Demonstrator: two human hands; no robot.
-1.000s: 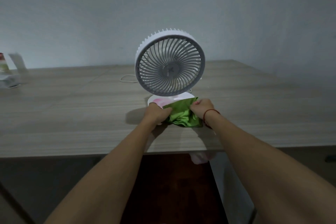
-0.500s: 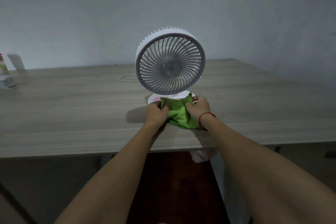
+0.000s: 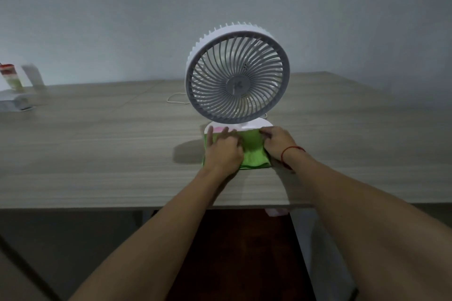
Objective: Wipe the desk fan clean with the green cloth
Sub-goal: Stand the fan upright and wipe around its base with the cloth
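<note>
A white desk fan [image 3: 237, 73] with a round grey grille stands upright on the wooden desk [image 3: 97, 154], facing me. The green cloth [image 3: 253, 149] lies spread flat on the desk, over the front of the fan's white base [image 3: 252, 126]. My left hand [image 3: 223, 150] presses down on the cloth's left half with its fingers extended. At the cloth's right edge, my right hand [image 3: 278, 143], a red string on its wrist, pinches the fabric near the base.
A thin white cable [image 3: 175, 100] runs behind the fan. At the desk's far left stand a small bottle [image 3: 11, 77] and a white object [image 3: 14, 102]. The desk's front edge runs just below my forearms, with dark floor beneath.
The cloth, bunched between both hands a second ago, now lies flattened over the front of the fan's base. Both hands moved forward toward the base and my left hand has spread on top of the cloth.
</note>
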